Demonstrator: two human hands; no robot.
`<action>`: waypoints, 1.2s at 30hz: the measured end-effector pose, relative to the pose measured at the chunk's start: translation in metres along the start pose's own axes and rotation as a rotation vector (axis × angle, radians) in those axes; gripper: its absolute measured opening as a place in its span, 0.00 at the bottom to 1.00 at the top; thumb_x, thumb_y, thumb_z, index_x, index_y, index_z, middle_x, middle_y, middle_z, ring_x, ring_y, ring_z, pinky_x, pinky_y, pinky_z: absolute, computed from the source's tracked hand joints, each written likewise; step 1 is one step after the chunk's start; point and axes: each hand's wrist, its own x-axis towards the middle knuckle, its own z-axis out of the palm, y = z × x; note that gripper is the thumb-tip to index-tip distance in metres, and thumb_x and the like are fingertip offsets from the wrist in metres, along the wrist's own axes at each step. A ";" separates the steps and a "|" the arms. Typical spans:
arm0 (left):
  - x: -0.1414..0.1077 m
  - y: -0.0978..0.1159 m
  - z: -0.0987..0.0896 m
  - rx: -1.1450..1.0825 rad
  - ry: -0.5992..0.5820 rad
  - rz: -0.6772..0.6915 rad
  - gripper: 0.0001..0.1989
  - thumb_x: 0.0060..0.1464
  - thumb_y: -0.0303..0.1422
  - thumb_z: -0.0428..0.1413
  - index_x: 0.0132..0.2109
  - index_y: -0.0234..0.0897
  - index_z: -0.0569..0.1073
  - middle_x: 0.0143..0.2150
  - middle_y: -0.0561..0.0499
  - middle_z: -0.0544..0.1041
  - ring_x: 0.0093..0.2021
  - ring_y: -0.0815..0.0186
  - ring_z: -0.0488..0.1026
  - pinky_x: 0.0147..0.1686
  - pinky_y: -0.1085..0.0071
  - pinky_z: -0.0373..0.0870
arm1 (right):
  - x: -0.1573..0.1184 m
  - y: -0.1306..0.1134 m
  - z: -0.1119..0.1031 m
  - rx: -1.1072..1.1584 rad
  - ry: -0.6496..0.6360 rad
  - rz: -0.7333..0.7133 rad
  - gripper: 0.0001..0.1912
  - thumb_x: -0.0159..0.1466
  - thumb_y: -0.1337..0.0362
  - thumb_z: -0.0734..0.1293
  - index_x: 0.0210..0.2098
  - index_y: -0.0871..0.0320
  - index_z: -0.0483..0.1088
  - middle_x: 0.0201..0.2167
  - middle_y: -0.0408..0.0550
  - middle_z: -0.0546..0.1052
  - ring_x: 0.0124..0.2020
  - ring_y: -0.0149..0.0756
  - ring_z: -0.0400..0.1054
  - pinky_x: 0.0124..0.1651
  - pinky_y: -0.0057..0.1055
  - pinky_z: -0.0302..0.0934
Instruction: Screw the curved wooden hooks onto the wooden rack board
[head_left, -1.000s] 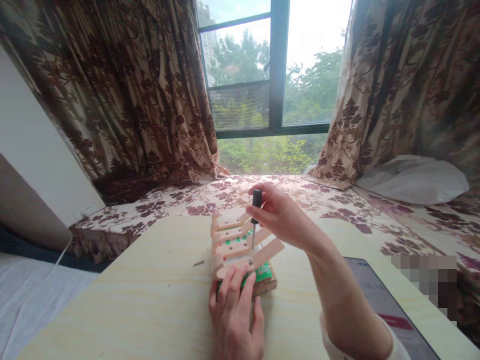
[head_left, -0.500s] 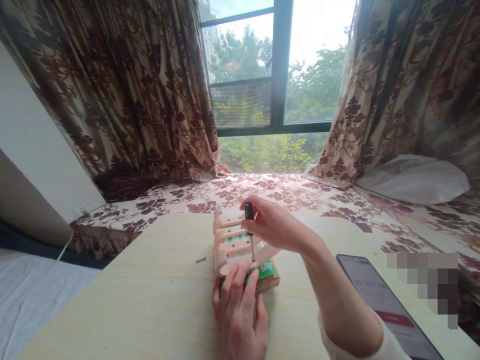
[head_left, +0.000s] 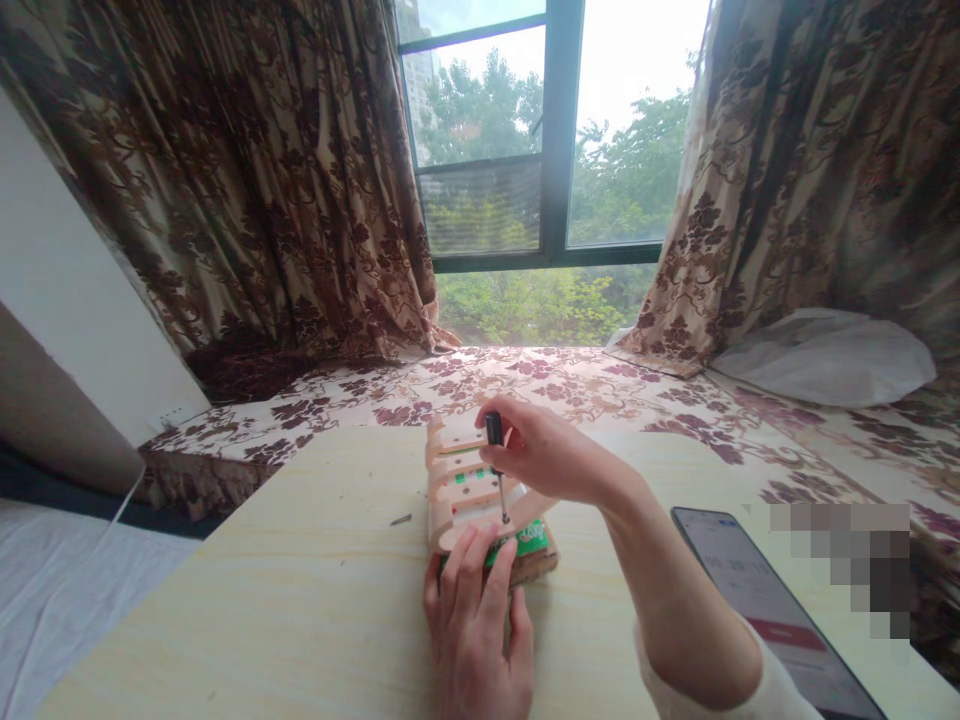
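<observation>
My right hand (head_left: 547,452) grips the black handle of a screwdriver (head_left: 493,428), fingers closed round it. The shaft leans slightly, its tip resting at a screw on the nearest slat of a pale wooden slatted piece (head_left: 480,492). That piece lies on top of a green-topped block or box (head_left: 531,541) with brown sides. My left hand (head_left: 480,625) presses over the near end of the wooden piece and the green block, fingers curled around them. Part of the slats is hidden behind my right hand. A loose screw (head_left: 402,519) lies to the left of the wooden piece.
All this sits on a pale wood-grain table (head_left: 285,600). A phone (head_left: 765,600) lies by my right forearm. Beyond the table are a flower-patterned window seat (head_left: 540,375), curtains (head_left: 315,200) and a window. A white plastic bag (head_left: 832,357) rests at the right.
The screwdriver handle and my right hand have shifted very slightly left, with the tip staying at the same slat. My left hand stays in place.
</observation>
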 end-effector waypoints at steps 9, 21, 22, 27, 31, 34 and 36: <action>0.002 0.002 -0.001 -0.039 0.015 -0.031 0.22 0.51 0.22 0.52 0.54 0.36 0.66 0.55 0.42 0.68 0.60 0.58 0.61 0.58 0.57 0.56 | -0.008 -0.003 -0.009 0.016 -0.078 -0.010 0.09 0.59 0.69 0.63 0.40 0.56 0.68 0.27 0.41 0.70 0.27 0.28 0.61 0.31 0.26 0.53; 0.002 0.001 -0.002 -0.045 0.014 -0.031 0.21 0.52 0.23 0.52 0.54 0.37 0.67 0.55 0.44 0.68 0.59 0.58 0.61 0.57 0.58 0.58 | -0.008 -0.011 -0.009 -0.141 -0.005 0.003 0.07 0.63 0.63 0.61 0.38 0.56 0.69 0.27 0.41 0.71 0.27 0.27 0.58 0.31 0.26 0.49; 0.002 0.001 -0.001 -0.045 0.010 -0.032 0.21 0.52 0.23 0.52 0.54 0.37 0.67 0.56 0.44 0.68 0.59 0.57 0.61 0.57 0.58 0.58 | -0.007 -0.010 -0.010 -0.158 0.018 0.002 0.07 0.63 0.62 0.62 0.35 0.56 0.70 0.27 0.42 0.70 0.27 0.27 0.58 0.31 0.26 0.49; 0.002 0.000 0.000 -0.045 0.002 -0.030 0.21 0.52 0.23 0.52 0.54 0.37 0.66 0.56 0.44 0.67 0.60 0.58 0.60 0.58 0.58 0.57 | -0.003 -0.006 -0.008 -0.236 0.092 0.032 0.11 0.62 0.58 0.64 0.27 0.59 0.67 0.23 0.41 0.68 0.25 0.27 0.55 0.28 0.26 0.47; 0.001 0.002 -0.001 -0.066 0.001 -0.034 0.21 0.52 0.22 0.52 0.54 0.37 0.66 0.56 0.44 0.67 0.60 0.57 0.60 0.58 0.57 0.57 | -0.004 -0.012 -0.006 -0.193 0.025 0.012 0.11 0.62 0.57 0.63 0.28 0.57 0.69 0.23 0.41 0.69 0.25 0.27 0.56 0.28 0.26 0.46; 0.001 0.002 -0.002 -0.066 0.003 -0.041 0.22 0.52 0.22 0.51 0.54 0.38 0.66 0.56 0.44 0.67 0.60 0.58 0.60 0.58 0.57 0.56 | -0.005 -0.014 -0.005 -0.121 -0.043 -0.045 0.09 0.62 0.60 0.62 0.30 0.57 0.69 0.23 0.40 0.69 0.25 0.26 0.57 0.29 0.26 0.47; 0.002 0.002 -0.002 -0.058 -0.010 -0.037 0.21 0.52 0.22 0.51 0.54 0.37 0.66 0.56 0.44 0.67 0.60 0.58 0.60 0.58 0.57 0.56 | -0.004 -0.013 -0.003 -0.139 -0.013 -0.051 0.11 0.62 0.59 0.62 0.26 0.58 0.67 0.22 0.40 0.67 0.24 0.25 0.55 0.28 0.26 0.45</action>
